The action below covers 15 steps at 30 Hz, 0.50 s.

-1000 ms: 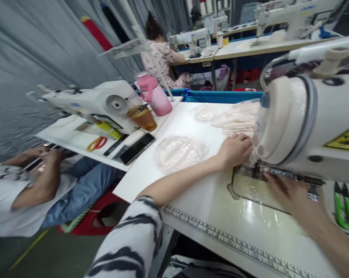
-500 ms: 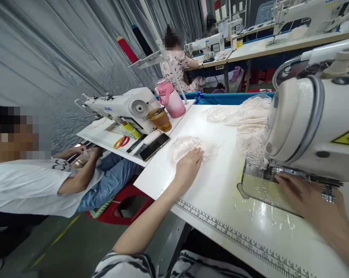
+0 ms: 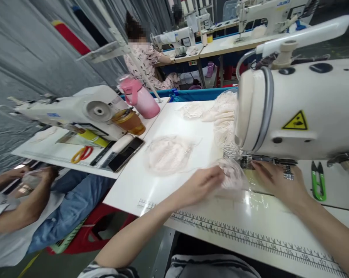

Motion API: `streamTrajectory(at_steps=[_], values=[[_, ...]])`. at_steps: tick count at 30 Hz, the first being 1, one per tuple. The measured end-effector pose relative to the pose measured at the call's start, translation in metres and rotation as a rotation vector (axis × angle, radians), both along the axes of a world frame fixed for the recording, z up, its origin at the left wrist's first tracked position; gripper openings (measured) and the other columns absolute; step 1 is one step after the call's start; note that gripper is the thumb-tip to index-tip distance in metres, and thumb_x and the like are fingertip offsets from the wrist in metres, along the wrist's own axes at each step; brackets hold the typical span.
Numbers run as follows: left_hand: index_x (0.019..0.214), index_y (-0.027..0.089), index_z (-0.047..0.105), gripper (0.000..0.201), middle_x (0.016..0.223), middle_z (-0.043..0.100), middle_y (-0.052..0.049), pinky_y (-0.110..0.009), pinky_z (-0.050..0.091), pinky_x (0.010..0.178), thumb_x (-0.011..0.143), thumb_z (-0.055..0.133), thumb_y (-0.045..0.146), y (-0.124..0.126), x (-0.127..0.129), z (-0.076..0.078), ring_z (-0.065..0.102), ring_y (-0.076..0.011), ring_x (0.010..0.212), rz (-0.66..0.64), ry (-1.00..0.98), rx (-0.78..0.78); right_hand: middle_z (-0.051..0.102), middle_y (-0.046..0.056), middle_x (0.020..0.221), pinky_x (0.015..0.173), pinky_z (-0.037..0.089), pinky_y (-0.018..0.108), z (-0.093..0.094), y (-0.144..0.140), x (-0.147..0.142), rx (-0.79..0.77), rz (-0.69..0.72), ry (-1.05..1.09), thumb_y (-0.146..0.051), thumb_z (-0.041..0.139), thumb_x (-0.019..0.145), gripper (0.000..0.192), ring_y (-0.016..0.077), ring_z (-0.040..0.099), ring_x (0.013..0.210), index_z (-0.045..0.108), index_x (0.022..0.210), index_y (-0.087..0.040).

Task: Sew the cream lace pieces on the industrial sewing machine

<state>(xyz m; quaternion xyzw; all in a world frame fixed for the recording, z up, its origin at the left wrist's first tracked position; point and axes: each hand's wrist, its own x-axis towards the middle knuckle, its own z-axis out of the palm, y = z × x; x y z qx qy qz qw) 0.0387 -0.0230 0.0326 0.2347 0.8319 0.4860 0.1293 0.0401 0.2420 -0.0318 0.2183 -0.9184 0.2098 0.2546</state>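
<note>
Both hands now at the lace piece (image 3: 232,175), left hand (image 3: 201,185) newly returned.

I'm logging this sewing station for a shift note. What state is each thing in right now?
left hand: pinching a lace piece, bringing it toward the needle area.
right hand: flat on the table under the sewing machine head.
lace pile: lying loose on the table.
green snips: lying untouched.
pink bottle: upright, lid shut.
phone: face up, screen dark.
</note>
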Motion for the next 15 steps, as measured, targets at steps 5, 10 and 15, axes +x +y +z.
streamTrajectory(at_steps=[5, 10, 15], values=[[0.114, 0.018, 0.057, 0.025, 0.116, 0.064, -0.008, -0.043, 0.047, 0.098, 0.093, 0.05, 0.031, 0.044, 0.013, -0.01, 0.058, -0.0227, 0.109, -0.294, 0.49, -0.328, 0.073, 0.007, 0.089, 0.073, 0.048, 0.036, 0.013, -0.004, 0.007, 0.164, -0.04, -0.002, -0.015, 0.038, 0.09, 0.038, 0.0212, 0.066, 0.083, 0.065, 0.115, -0.025], [0.115, 0.013, 0.055, 0.027, 0.119, 0.061, -0.012, -0.043, 0.053, 0.09, 0.093, 0.049, 0.027, 0.045, 0.007, -0.021, 0.056, -0.0266, 0.109, -0.261, 0.723, -0.506, 0.071, -0.001, 0.108, 0.082, 0.046, 0.029, 0.022, -0.01, 0.008, 0.212, 0.125, -0.018, -0.007, 0.043, 0.086, 0.041, 0.0148, 0.064, 0.093, 0.067, 0.109, -0.03], [0.123, 0.007, 0.052, 0.034, 0.126, 0.059, -0.016, -0.042, 0.053, 0.091, 0.097, 0.041, 0.025, 0.046, -0.003, -0.027, 0.055, -0.0284, 0.115, -0.195, 0.824, -0.59, 0.071, -0.003, 0.109, 0.079, 0.048, 0.031, 0.021, -0.01, 0.007, 0.283, 0.138, 0.035, -0.003, 0.045, 0.084, 0.033, 0.0146, 0.067, 0.085, 0.069, 0.097, -0.022]])
